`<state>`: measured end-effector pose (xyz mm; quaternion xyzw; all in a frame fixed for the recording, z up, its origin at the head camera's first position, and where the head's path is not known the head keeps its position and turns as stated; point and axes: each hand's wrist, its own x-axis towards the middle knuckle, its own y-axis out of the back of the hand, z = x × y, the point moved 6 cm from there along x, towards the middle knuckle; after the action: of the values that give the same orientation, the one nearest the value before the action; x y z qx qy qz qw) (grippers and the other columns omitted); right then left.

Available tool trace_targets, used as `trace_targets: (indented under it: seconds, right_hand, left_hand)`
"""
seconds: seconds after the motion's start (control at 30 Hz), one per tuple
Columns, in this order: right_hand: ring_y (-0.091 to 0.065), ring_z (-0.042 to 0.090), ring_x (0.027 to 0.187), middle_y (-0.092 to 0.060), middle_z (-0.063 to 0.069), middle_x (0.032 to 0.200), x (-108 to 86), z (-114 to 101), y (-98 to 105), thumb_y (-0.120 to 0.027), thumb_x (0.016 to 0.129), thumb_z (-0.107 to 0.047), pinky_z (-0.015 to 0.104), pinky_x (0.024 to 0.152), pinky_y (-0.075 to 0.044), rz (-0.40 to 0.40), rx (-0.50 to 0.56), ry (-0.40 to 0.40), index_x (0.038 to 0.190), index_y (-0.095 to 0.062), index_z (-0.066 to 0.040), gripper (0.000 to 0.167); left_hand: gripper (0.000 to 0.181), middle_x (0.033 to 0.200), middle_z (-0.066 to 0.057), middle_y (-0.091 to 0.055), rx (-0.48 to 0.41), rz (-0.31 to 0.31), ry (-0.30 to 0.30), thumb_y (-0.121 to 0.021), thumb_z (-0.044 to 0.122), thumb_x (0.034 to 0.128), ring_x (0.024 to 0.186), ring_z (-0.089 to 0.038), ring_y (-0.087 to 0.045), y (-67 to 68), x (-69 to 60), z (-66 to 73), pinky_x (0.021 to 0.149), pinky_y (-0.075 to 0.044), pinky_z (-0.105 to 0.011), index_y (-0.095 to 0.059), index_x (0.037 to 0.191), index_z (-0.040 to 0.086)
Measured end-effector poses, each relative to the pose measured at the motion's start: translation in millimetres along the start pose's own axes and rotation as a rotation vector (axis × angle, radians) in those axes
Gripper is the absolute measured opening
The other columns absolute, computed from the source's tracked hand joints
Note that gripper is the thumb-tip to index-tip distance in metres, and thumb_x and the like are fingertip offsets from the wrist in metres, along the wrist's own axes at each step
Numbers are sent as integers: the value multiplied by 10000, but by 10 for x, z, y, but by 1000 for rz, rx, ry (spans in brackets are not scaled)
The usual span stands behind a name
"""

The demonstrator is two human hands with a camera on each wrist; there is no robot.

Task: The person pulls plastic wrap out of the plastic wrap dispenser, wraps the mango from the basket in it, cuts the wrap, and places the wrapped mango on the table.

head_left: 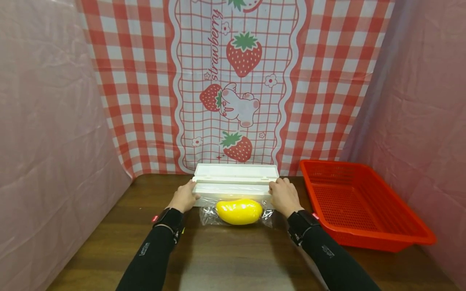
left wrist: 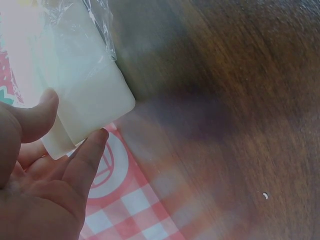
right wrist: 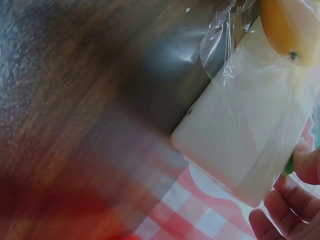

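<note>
A white cling film dispenser (head_left: pixel 234 188) lies on the table with its lid raised at the back. Clear film (right wrist: pixel 235 55) comes out over its front, and a yellow mango (head_left: pixel 239 211) lies in that film just before the box. My left hand (head_left: pixel 183 197) holds the dispenser's left end, thumb on one side and fingers against the end in the left wrist view. At the right end my right hand (head_left: pixel 285 195) grips the box's edge. Beside that thumb, the right wrist view shows a small green piece (right wrist: pixel 288 166), partly hidden by the hand.
A red plastic basket (head_left: pixel 364 234) stands to the right of my right hand. Behind the dispenser hangs a red-and-white checked cloth (head_left: pixel 145 81) with strawberry prints. Pale pink curtains (head_left: pixel 54 121) close off both sides of the brown wooden table (head_left: pixel 109 250).
</note>
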<state>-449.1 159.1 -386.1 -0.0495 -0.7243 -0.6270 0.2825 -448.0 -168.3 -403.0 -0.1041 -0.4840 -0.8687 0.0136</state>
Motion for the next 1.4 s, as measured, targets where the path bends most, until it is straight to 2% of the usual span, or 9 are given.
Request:
trace_targets:
  seconds: [0.37,0.73,1.0,1.4]
  right_hand:
    - [-481,314,775,-579,109,824,-9,34,-6,-734,871,-118,427,681,-450,-11,-6,-21,831,-684,-81,74]
    - [-488,320,775,-583,117,826,-22,33,3,-733,879,-118,432,679,-453,5,-10,-18,829,-684,-77,81]
    - [-472,307,786,-575,108,836,-8,36,0,-742,884,-132,415,698,-441,-33,-7,-47,864,-695,-73,78]
    - [-476,312,784,-566,105,829,-28,31,13,-736,877,-116,417,682,-446,-4,-14,-38,850,-689,-72,70]
  left_hand:
    - [611,1556,-251,-387,4,-11,6,-717,95,936,1355,-466,-456,-31,14,-39,1098,-390,-549,-471,1472,-62]
    - [595,1540,-268,-401,16,-5,-16,-713,92,937,1349,-466,-463,-19,3,-29,1095,-393,-553,-481,1460,-72]
    - [590,1544,-263,-398,12,-10,-12,-712,94,940,1354,-461,-460,-16,7,-32,1097,-393,-550,-485,1459,-67]
    - [587,1550,-269,-387,2,-14,-8,-704,81,940,1357,-465,-454,-18,22,-31,1095,-395,-551,-483,1464,-63]
